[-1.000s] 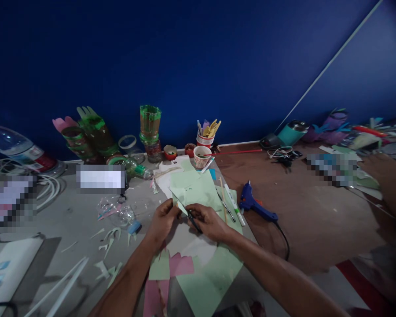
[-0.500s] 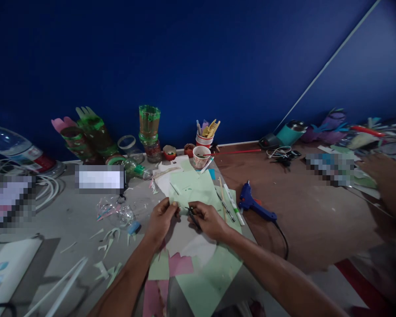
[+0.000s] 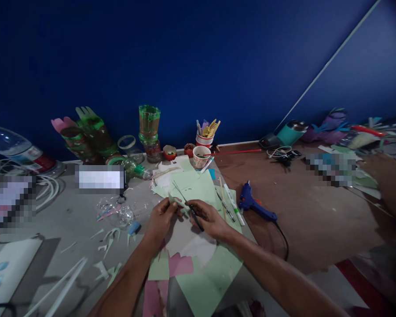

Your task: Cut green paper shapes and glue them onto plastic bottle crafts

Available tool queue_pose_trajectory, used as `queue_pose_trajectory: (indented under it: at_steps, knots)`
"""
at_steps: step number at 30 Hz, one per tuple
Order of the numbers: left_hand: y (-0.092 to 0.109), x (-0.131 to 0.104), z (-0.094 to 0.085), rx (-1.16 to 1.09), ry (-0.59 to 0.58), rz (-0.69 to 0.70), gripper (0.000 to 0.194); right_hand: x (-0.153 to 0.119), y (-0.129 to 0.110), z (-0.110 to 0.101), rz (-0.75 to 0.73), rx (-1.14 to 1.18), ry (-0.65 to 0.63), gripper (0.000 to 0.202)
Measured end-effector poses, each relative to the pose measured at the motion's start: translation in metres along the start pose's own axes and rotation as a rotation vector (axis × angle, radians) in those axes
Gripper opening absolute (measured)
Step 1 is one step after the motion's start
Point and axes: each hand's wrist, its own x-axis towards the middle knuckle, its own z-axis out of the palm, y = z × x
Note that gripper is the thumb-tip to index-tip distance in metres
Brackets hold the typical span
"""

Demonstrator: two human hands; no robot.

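Observation:
My left hand point(image 3: 163, 216) pinches a small piece of pale green paper point(image 3: 179, 204) between thumb and fingers. Black-handled scissors point(image 3: 194, 215) are gripped in my right hand point(image 3: 207, 218), their thin blades parted and pointing up and left beside the paper. Beneath both hands lie white and pale green sheets point(image 3: 198, 182). Nearer me, a larger green sheet point(image 3: 211, 281) and a pink scrap point(image 3: 181, 264) rest on the table.
A blue glue gun point(image 3: 255, 204) with its cord and a white marker point(image 3: 234, 204) lie right. Paper cups point(image 3: 201, 157) and painted bottle pieces point(image 3: 149, 127) line the wall. A crumpled clear bottle point(image 3: 122, 214) and paper offcuts are left. Another person's hand point(image 3: 383, 171) is far right.
The scissors have drawn back from the paper, and their blades now show spread apart. The paper piece is turned upward in my left hand. Both arms stay nearly in place.

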Motion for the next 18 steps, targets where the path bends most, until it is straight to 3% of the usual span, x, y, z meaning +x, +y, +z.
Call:
queue_pose_trajectory:
  at_steps: [18]
  knots:
    - [-0.0058, 0.0005, -0.0019, -0.058, 0.046, -0.003, 0.005, -0.0008, -0.0018, -0.0005, -0.020, -0.002, 0.003, 0.032]
